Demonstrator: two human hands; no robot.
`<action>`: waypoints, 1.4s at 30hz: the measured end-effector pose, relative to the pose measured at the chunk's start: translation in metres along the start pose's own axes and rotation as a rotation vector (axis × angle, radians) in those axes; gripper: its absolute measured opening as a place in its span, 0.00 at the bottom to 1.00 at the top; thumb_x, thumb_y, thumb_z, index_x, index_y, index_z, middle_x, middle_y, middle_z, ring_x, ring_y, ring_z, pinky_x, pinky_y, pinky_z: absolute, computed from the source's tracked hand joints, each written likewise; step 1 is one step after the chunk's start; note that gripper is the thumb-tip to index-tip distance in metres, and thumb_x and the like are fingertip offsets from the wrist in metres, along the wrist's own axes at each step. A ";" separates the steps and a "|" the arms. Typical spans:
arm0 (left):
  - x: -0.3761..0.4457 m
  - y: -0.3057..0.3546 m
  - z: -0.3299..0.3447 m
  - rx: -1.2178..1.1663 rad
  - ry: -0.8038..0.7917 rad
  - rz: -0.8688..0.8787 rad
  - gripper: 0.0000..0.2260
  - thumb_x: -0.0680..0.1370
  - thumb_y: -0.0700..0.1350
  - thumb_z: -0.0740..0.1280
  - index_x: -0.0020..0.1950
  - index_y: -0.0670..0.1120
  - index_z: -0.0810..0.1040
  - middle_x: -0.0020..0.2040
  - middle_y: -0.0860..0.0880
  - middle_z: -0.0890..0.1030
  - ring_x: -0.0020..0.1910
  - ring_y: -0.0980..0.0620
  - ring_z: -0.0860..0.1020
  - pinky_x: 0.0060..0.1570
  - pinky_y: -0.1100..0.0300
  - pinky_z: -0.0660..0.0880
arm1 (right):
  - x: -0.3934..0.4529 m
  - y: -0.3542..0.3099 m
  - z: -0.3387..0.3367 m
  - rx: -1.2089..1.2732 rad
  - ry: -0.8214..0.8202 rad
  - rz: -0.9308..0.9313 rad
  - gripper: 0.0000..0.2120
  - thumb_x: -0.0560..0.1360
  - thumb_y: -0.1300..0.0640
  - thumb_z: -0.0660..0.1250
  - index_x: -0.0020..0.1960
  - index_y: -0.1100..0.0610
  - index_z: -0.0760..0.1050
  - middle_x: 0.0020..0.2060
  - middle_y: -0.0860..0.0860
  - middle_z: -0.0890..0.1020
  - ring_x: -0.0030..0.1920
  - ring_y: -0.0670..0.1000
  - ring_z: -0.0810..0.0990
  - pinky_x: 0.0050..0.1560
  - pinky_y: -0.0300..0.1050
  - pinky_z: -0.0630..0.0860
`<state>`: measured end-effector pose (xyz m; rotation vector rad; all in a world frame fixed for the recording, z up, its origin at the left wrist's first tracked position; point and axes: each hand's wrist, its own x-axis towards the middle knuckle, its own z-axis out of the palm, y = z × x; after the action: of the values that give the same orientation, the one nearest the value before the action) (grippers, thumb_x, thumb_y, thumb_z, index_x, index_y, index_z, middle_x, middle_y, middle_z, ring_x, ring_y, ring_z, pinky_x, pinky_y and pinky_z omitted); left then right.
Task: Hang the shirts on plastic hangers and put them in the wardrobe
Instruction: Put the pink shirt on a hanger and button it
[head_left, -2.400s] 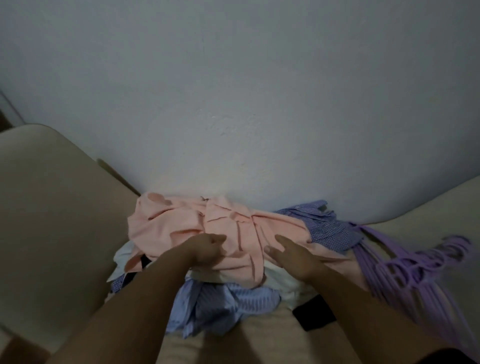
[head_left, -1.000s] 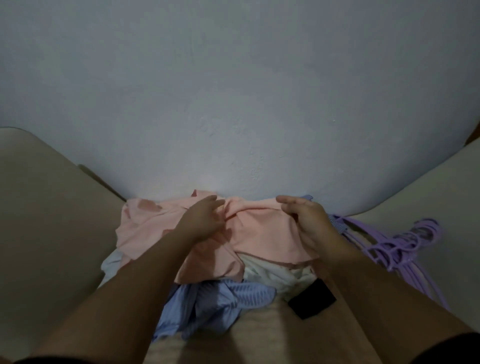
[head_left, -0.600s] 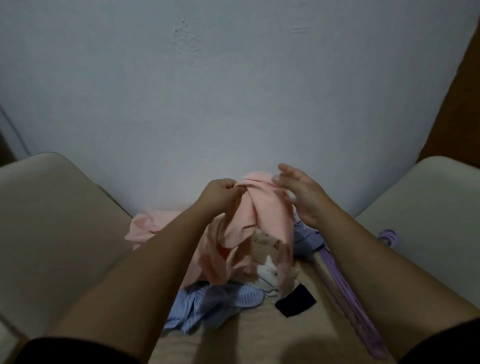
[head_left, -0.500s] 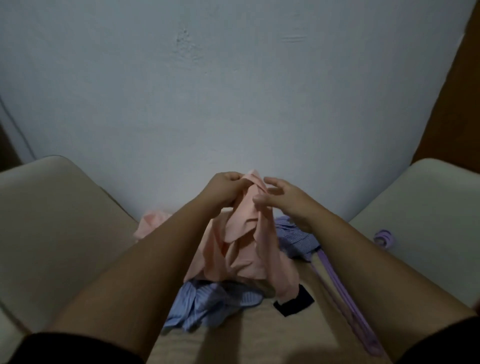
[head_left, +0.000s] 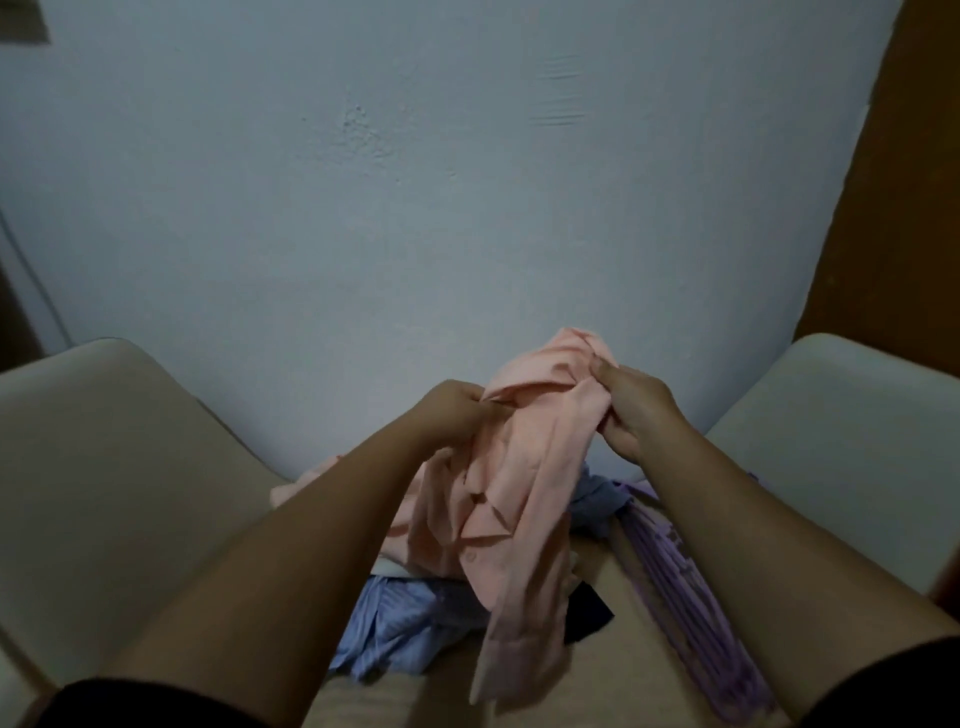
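A pink shirt (head_left: 524, 483) hangs bunched between both hands, lifted above the pile. My left hand (head_left: 454, 413) pinches its upper left edge. My right hand (head_left: 631, 408) grips the fabric near the top right. The shirt's lower end droops down over the pile. Under it lie a blue striped shirt (head_left: 400, 629), a blue checked shirt (head_left: 597, 496) and a dark garment (head_left: 587, 616). A bundle of purple plastic hangers (head_left: 685, 587) lies to the right of the pile, partly behind my right forearm.
The pile rests on a beige sofa seat (head_left: 613, 691) between two cushioned armrests, left (head_left: 104, 467) and right (head_left: 841, 431). A pale blue wall (head_left: 415, 182) stands right behind. A brown wooden panel (head_left: 898, 182) rises at the far right.
Both hands took hold of the pink shirt on the pile and lifted it. In the last half second they moved apart, the right hand shifting right along the fabric.
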<state>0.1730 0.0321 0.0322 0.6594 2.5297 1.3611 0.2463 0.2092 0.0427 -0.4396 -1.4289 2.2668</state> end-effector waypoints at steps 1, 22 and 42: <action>0.003 0.001 0.000 -0.070 0.028 -0.031 0.12 0.75 0.48 0.70 0.34 0.46 0.77 0.30 0.50 0.76 0.30 0.53 0.72 0.30 0.65 0.67 | 0.002 0.001 -0.004 -0.124 -0.005 -0.035 0.20 0.77 0.59 0.65 0.68 0.63 0.67 0.61 0.59 0.76 0.48 0.51 0.79 0.43 0.42 0.78; 0.011 0.020 0.002 -0.114 0.120 0.117 0.18 0.73 0.57 0.71 0.54 0.44 0.81 0.52 0.48 0.81 0.48 0.52 0.78 0.44 0.61 0.72 | 0.002 -0.007 -0.009 -0.550 -0.044 -0.359 0.07 0.73 0.59 0.69 0.37 0.52 0.79 0.28 0.44 0.79 0.28 0.40 0.75 0.28 0.33 0.69; 0.010 0.038 0.013 -0.403 0.082 0.025 0.15 0.77 0.55 0.67 0.42 0.43 0.81 0.47 0.39 0.84 0.50 0.39 0.81 0.56 0.44 0.76 | -0.016 0.001 -0.057 -1.501 -0.116 -1.264 0.37 0.66 0.51 0.73 0.70 0.43 0.62 0.62 0.56 0.72 0.62 0.57 0.69 0.57 0.51 0.65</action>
<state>0.1807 0.0649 0.0570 0.5631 2.2052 1.8659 0.2866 0.2447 0.0188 0.2327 -2.2440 0.0505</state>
